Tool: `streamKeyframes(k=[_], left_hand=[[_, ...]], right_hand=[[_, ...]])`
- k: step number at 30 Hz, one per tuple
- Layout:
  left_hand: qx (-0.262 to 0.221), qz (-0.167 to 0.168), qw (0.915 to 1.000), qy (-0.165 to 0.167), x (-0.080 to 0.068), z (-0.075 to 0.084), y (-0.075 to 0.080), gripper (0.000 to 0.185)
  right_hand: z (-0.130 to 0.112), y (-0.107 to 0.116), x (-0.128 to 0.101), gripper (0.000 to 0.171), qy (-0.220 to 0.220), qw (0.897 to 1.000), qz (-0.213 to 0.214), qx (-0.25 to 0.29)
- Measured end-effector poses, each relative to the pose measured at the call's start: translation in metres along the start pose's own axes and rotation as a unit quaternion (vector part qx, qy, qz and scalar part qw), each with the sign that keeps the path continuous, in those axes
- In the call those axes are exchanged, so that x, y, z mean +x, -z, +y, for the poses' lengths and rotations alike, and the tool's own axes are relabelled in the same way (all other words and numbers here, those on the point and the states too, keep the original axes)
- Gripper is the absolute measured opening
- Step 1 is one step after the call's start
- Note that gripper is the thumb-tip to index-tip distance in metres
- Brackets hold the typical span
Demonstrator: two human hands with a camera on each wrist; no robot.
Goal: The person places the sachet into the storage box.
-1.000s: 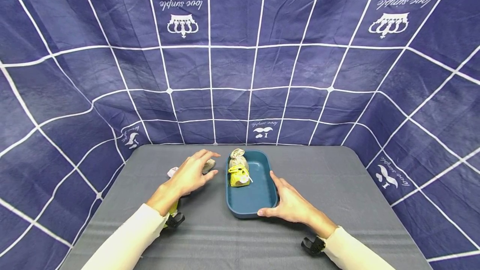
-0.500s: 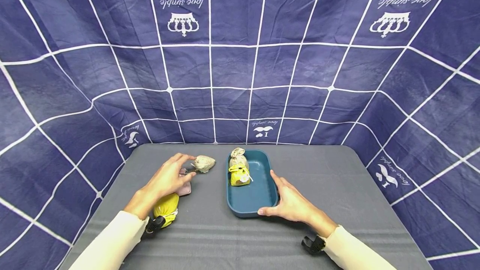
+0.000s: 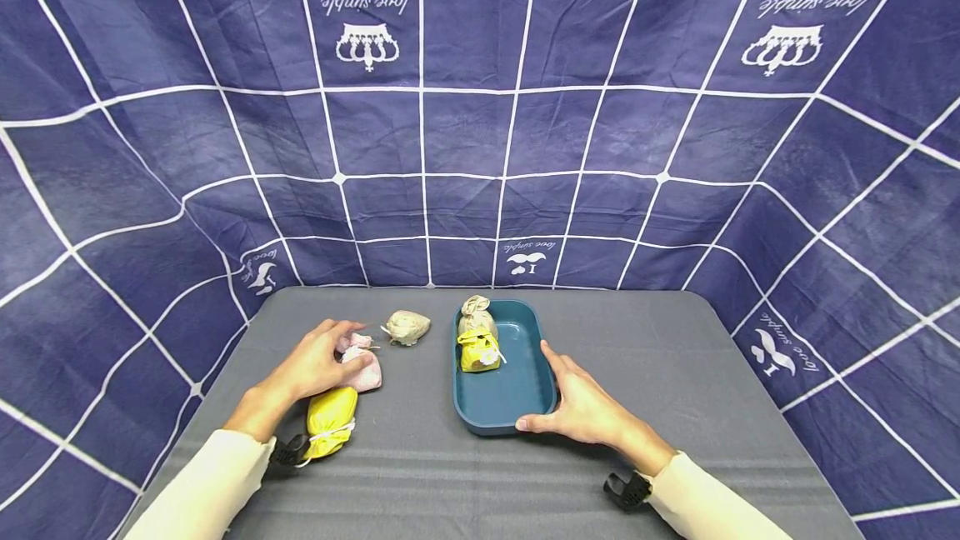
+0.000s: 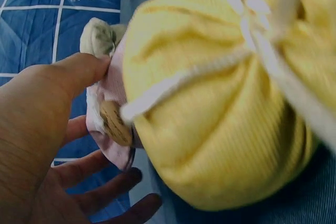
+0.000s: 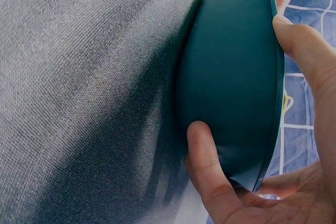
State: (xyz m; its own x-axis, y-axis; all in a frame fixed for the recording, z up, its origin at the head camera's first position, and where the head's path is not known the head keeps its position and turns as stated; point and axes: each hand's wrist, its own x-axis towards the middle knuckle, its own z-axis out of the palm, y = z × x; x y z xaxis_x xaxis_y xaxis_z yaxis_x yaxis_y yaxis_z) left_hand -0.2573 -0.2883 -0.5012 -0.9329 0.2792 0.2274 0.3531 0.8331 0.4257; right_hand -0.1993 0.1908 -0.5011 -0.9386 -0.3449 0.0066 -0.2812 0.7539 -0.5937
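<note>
My left hand (image 3: 306, 367) reaches over a small pink drawstring pouch (image 3: 365, 373). In the left wrist view its thumb meets the pouch's edge while the fingers (image 4: 89, 169) spread loosely on the far side. Close by lies a yellow drawstring pouch (image 3: 331, 415), which fills much of the left wrist view (image 4: 210, 145). My right hand (image 3: 581, 407) holds a blue-green rectangular tray (image 3: 498, 423) at its near right corner, thumb on the rim and fingers against the outer wall. Inside the tray, along its left side, sit a beige pouch (image 3: 477, 321) and a yellow pouch (image 3: 477, 357).
Another beige pouch (image 3: 407, 327) lies on the grey table (image 3: 420, 473) between the left hand and the tray. Blue cloth (image 3: 465, 132) with a white grid rises behind the table and along both sides.
My left hand has moved left and toward me, from beside the tray, past the loose beige pouch, to the pink pouch. The right hand and tray stay put.
</note>
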Motion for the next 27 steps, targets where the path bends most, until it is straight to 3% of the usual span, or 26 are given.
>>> streamKeyframes(k=[9, 18, 23, 27], left_hand=[[-0.007, -0.043, 0.9988, 0.024, 0.000, -0.005, 0.004, 0.069], [-0.041, -0.070, 0.9965, 0.022, 0.002, -0.002, 0.012, 0.043], [-0.079, -0.099, 0.9916, 0.027, 0.002, 0.000, 0.012, 0.045], [-0.080, -0.106, 0.9909, 0.022, 0.002, 0.002, 0.012, 0.051]], right_hand=[[0.000, 0.001, 0.001, 0.146, -0.001, 1.000, 0.000, 0.003], [0.000, 0.000, 0.002, 0.146, -0.006, 1.000, -0.002, 0.000], [0.001, 0.000, 0.001, 0.146, -0.004, 1.000, -0.002, 0.000], [0.001, -0.001, 0.001, 0.145, -0.002, 1.000, 0.000, 0.001]])
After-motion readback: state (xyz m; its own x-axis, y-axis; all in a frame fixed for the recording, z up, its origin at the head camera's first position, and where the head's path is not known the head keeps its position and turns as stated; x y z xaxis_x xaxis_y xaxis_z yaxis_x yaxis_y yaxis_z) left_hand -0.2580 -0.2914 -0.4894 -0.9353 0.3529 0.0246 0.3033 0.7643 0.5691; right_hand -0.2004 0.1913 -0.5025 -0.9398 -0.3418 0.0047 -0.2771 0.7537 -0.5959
